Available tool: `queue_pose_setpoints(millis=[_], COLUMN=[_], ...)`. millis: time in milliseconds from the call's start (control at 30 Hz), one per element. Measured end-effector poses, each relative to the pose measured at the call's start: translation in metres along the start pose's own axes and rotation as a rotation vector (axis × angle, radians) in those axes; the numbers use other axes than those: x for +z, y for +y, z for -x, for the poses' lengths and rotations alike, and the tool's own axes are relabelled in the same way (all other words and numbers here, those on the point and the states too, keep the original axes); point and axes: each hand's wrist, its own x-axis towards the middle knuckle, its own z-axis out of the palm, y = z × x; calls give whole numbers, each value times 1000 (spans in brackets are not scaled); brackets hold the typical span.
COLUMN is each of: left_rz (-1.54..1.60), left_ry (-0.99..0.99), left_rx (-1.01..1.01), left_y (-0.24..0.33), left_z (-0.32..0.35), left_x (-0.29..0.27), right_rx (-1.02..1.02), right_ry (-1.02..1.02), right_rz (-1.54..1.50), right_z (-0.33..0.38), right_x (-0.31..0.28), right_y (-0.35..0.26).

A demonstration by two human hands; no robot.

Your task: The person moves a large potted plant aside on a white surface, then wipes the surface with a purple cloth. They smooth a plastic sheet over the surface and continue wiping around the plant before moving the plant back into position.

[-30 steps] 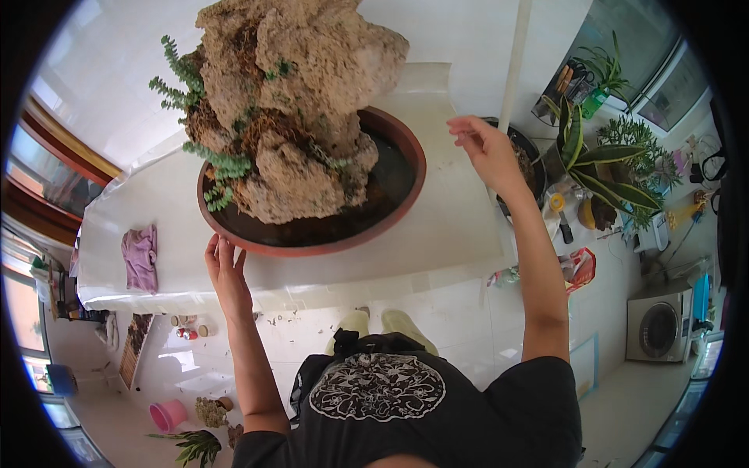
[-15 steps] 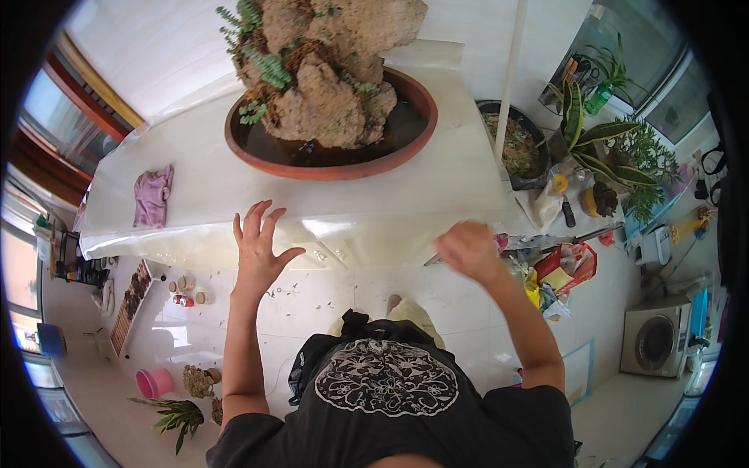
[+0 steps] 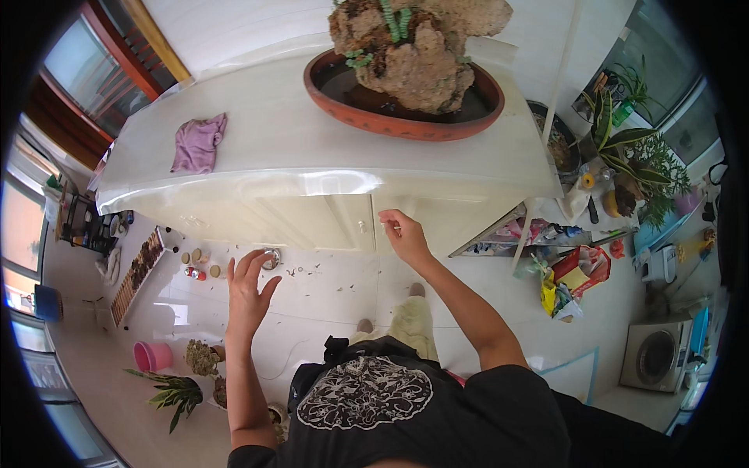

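Observation:
My left hand [image 3: 246, 295] is raised over the floor in front of the white cabinet [image 3: 281, 218], its fingers spread and nothing in them. Just past its fingertips a small round silvery dish [image 3: 271, 258] shows on the floor. Near the cabinet doors, my right hand [image 3: 407, 240] has its fingers bent in toward the thumb; whatever may be between them is too small to make out. On the cabinet top sits an oval reddish-brown pot [image 3: 406, 126] of dark water, holding a rough brown rock [image 3: 425, 70] with green succulents. A crumpled purple cloth [image 3: 199, 143] lies farther left.
Potted plants [image 3: 616, 144] and a shelf of packages stand at the right, with a red bag [image 3: 581, 267] below. A pink bucket [image 3: 152, 356], several jars and a washing machine [image 3: 655, 355] are on the floor. Bits of plant debris [image 3: 300, 269] are scattered by the cabinet.
My view has turned left, so the pot and cloth appear farther right. Both hands are lower, away from the cabinet top. The right hand has moved inward, and its earlier motion blur is gone.

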Motion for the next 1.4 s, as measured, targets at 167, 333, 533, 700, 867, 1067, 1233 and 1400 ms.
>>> queue_pose_setpoints(millis=[167,333,533,700,867,1067,1233,1400], left_rz=[54,208,371,464,784,1095,1110,1146], left_ry=[24,74,126,92,202,339,422,537], left_rx=[-65,-83,-14,-3,-113,-382,-444,-485], left_y=[-37,-51,-42,-21,-13,25,52,80], left_z=[34,29,-11,-58,-117,-199,-246,-268], left_x=[-19,-23,-8,12,49,66,82,103], right_rx=[-79,-214,-275,-291,-299,-190,-120,-81], right_ry=[-170,-176,2,202,422,584,563,381], right_rz=[133,243,223,233,252,15,23,220], right_z=[22,29,23,2,-35,-90,-143,-207], right_x=[28,31,1,-52,-122,-211,-256,-286], right_y=[-35,-77,-99,-102,-84,-56,-48,-35])
